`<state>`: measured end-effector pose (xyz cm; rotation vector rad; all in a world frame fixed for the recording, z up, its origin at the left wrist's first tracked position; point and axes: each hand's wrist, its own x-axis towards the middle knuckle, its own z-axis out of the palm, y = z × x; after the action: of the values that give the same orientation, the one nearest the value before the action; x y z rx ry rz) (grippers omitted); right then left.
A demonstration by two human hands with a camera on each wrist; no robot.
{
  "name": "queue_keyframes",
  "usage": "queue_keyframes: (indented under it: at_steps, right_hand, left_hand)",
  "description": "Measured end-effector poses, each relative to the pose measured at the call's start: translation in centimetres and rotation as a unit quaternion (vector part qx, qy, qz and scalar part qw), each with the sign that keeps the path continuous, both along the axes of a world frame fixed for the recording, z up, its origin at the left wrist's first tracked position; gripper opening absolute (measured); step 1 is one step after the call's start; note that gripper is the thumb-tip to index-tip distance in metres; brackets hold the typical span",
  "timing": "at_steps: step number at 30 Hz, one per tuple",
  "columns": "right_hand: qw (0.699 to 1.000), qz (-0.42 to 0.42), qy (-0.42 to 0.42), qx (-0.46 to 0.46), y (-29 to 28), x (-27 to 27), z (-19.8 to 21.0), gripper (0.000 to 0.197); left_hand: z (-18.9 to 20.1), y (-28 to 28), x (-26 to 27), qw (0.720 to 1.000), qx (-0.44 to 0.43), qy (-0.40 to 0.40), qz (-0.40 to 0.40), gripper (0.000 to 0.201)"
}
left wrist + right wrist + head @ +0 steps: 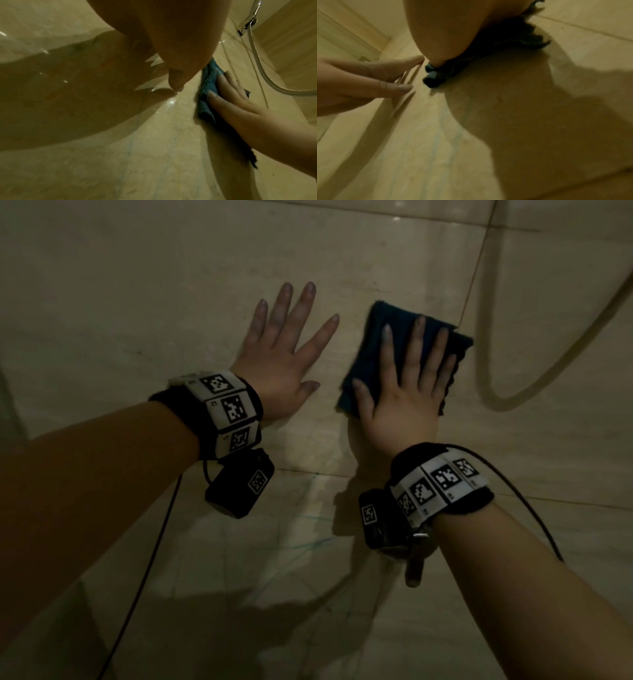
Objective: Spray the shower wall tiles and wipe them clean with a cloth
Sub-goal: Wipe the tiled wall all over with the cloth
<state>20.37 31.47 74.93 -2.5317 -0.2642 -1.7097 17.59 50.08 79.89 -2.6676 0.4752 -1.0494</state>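
The right hand (404, 392) presses flat, fingers straight, on the blue cloth (376, 350) against the wall tiles (137, 302), its long side running from 7 to 1 o'clock, while the left hand (284, 354) rests flat, holding nothing, at its 9 o'clock.

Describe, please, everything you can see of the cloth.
The cloth is dark teal and looks like fuzzy terry, folded into a rough rectangle with frayed edges. It lies flat against the beige wall tile, pinned there by the right hand, whose straight fingers spread across it. The left hand rests beside it, apart.
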Motion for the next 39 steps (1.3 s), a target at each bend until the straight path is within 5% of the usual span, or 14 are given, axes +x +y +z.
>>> queue_keyframes:
  at_steps: [13,27,39]
  right_hand:
    - [0.997,0.009,0.011,-0.071,-0.5,0.0,-5.4,0.066]
    - [1.000,-0.009,0.005,-0.004,3.2,-0.2,0.1,0.069]
    - [0.998,-0.024,0.026,-0.058,3.8,-0.1,-6.9,0.069]
  left_hand:
    - [-0.5,0.6,0.1,1.000,0.013,-0.006,-0.027,0.084]
    - [-2.0,4.3,-0.6,0.999,-0.046,0.012,0.011,0.084]
    - [-4.5,7.6,-0.5,1.000,0.007,-0.003,0.021,0.087]
